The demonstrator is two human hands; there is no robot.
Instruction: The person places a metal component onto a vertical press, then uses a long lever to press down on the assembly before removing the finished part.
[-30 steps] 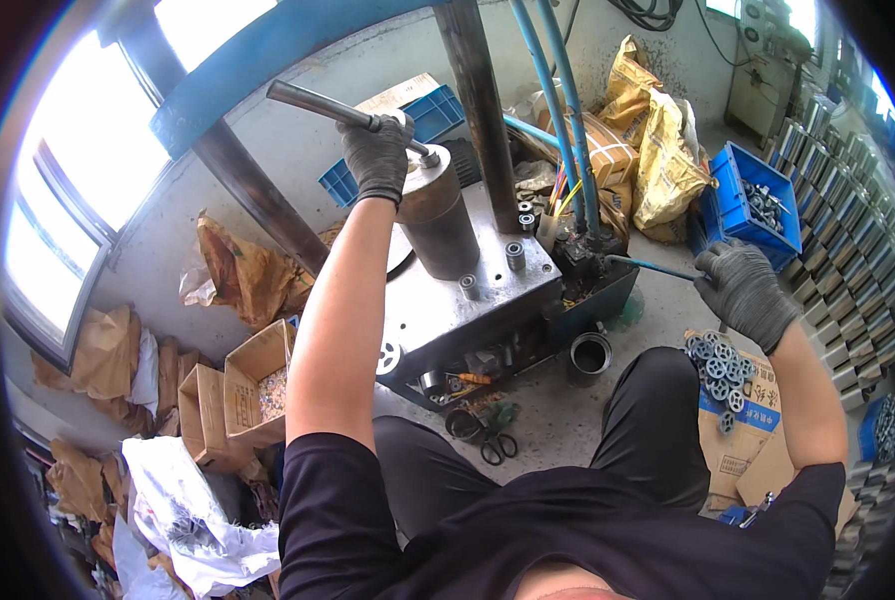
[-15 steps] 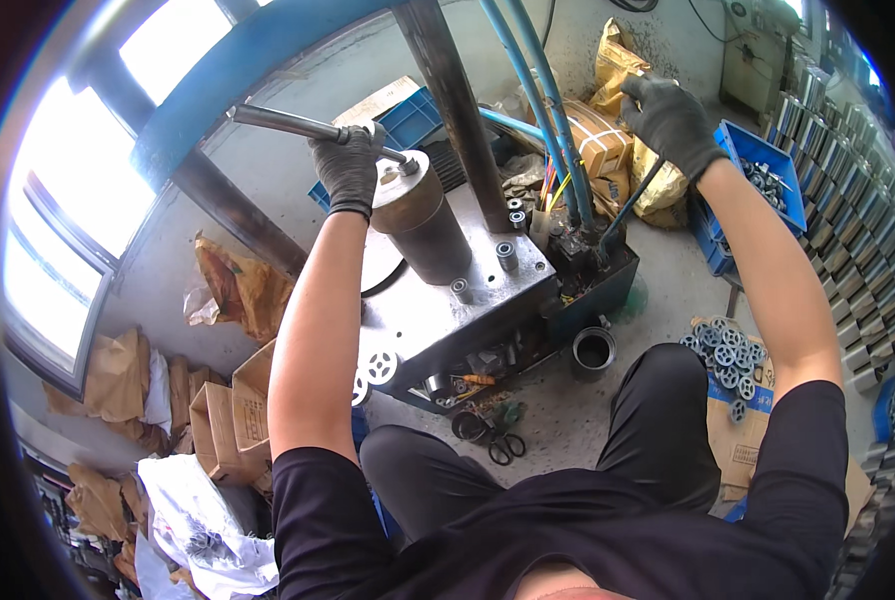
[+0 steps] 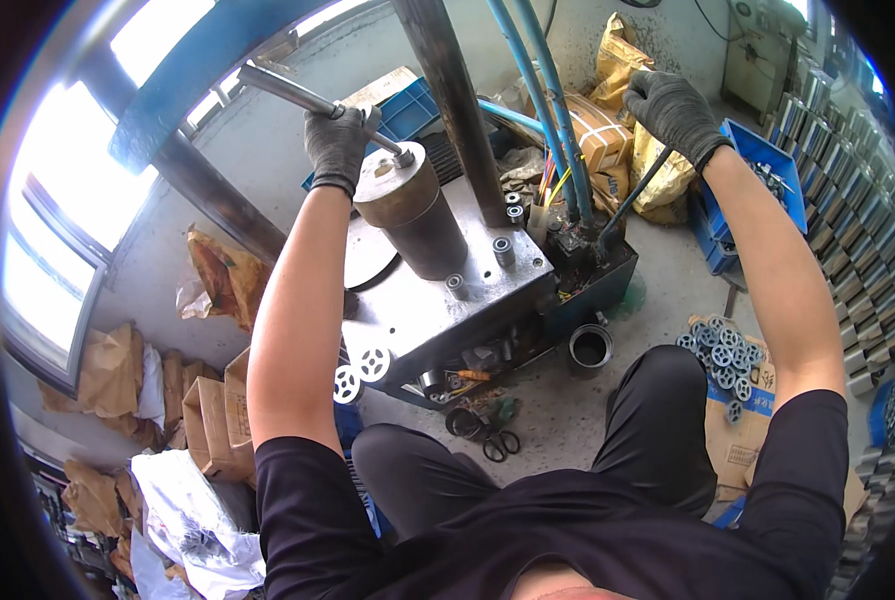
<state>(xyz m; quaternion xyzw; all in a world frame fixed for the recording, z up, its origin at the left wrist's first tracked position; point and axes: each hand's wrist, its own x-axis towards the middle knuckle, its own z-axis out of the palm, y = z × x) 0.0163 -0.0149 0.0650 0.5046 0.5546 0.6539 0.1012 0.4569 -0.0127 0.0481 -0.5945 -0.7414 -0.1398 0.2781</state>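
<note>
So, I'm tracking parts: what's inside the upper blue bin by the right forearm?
Small metal parts show in the upper blue bin; the right forearm covers part of it, and anything deeper is hidden.

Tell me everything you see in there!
Machine: one, grey, middle
Metal cylinder: one, brownish, on machine
Rollers: four, grey, on machine
Bar: one, silver, upper left
Lever: one, dark, upper right
Upright pipes: two, blue, top middle
Crates: several, blue, right and back
Sacks: some, yellow, back right
Spoked wheels: many, grey, on cardboard, right
Scissors: one pair, black, floor
Pot: one, grey, floor
Shiny cylinders: many, silver, far right
Boxes: several, brown, left and back
Left hand: one, dark-gloved, on bar
Right hand: one, dark-gloved, on lever
</note>
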